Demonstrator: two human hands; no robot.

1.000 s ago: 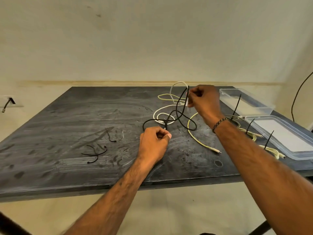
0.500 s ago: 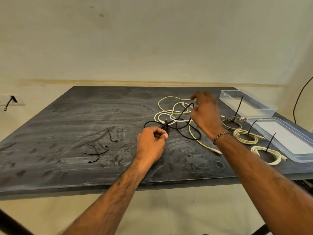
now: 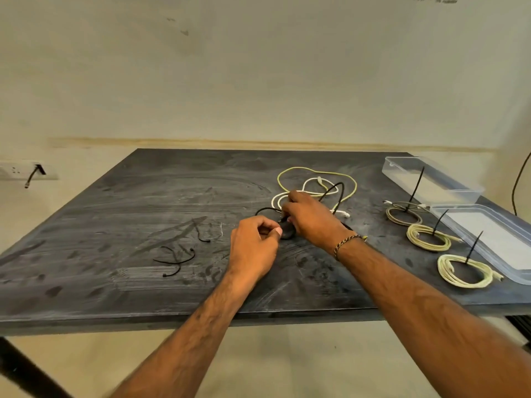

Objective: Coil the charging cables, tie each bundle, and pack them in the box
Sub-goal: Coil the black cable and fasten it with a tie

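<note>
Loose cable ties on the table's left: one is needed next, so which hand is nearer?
Left hand, just right of the loose cable ties; right hand is farther right, on the black cable.

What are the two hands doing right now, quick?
Left hand: fingers curled, pinching the black cable.
Right hand: fingers curled on the same black cable, at the small coil between both hands.

A scuffed dark table point(image 3: 120, 225) stands against a cream wall point(image 3: 258, 76) with a socket point(image 3: 17, 169)
</note>
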